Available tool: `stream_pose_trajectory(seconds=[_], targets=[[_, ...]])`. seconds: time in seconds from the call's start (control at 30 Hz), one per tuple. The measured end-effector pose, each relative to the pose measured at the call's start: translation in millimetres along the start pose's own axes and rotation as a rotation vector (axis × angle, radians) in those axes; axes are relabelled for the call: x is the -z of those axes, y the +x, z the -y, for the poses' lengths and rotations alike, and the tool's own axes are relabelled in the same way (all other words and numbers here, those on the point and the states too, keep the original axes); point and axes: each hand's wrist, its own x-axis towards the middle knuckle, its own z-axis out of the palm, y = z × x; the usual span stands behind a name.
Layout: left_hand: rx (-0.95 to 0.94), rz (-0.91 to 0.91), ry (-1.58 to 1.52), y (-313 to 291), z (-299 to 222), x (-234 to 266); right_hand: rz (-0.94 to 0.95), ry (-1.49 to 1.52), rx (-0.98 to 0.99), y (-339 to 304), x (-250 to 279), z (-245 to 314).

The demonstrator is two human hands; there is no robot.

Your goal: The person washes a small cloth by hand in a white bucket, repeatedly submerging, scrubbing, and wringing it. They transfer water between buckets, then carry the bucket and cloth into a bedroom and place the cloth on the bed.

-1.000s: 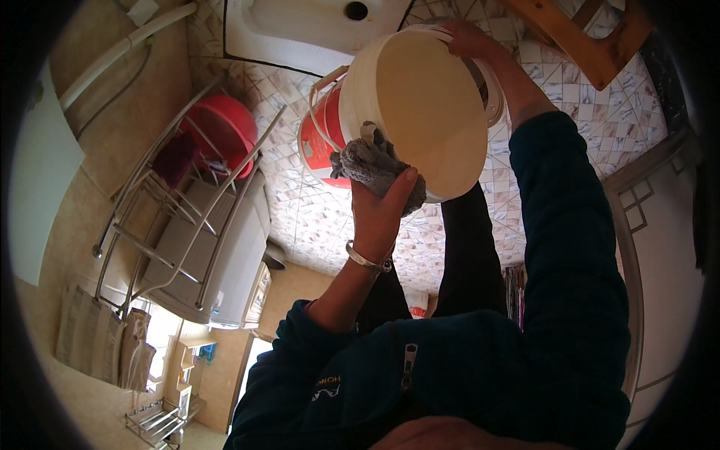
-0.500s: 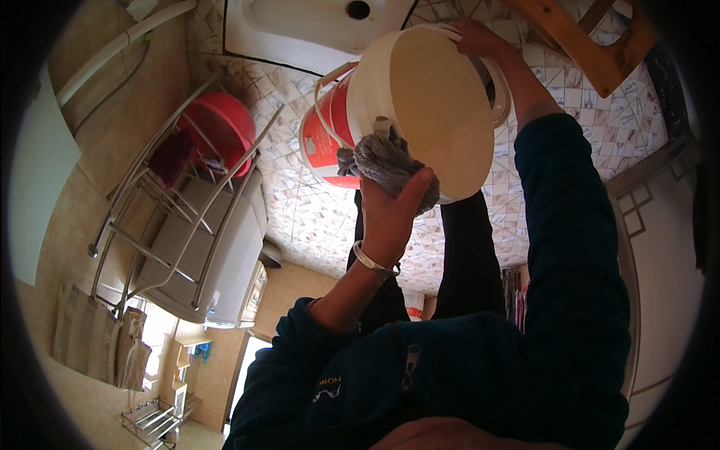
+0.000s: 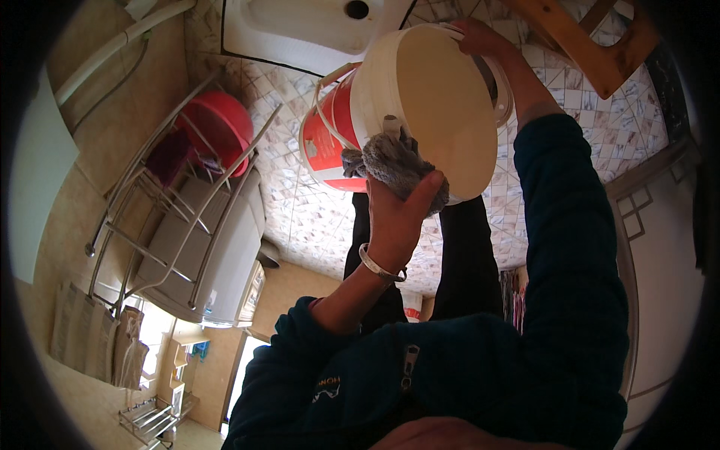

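Observation:
A large white plastic bucket [image 3: 375, 71] with a red lower side and a wire handle is tilted over in front of me, its cream inside showing. My right hand [image 3: 480, 37] is closed on the far right of its rim. At the near edge of the rim, my left hand [image 3: 397, 217], with a bracelet on the wrist, grips a crumpled grey cloth [image 3: 397, 165]. The cloth touches the outside of the bucket by the rim. My left thumb lies over it; the other fingers are mostly hidden.
A white squat pan [image 3: 300, 30] is set in the patterned tile floor beyond the bucket. To the left are a metal rack [image 3: 165, 262], a red basin [image 3: 221, 124] and a grey washing machine [image 3: 187, 247]. A wooden stool [image 3: 592, 52] stands at far right.
The bucket's mouth and my left hand with the cloth have shifted slightly to the right. Both hands keep their hold.

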Motion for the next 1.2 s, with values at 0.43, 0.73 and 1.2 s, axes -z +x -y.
stream_pose_trajectory(seconds=[0.43,0.73,1.2], targets=[[-0.006,0.011,0.04,0,3,-10,0.03,0.053,0.041,5,5,-12],[-0.003,0.023,0.018,3,4,-9,0.029,0.043,-0.007,11,4,-20],[0.145,-0.019,-0.088,-4,11,60,0.018,0.04,-0.055,-25,1,4]])
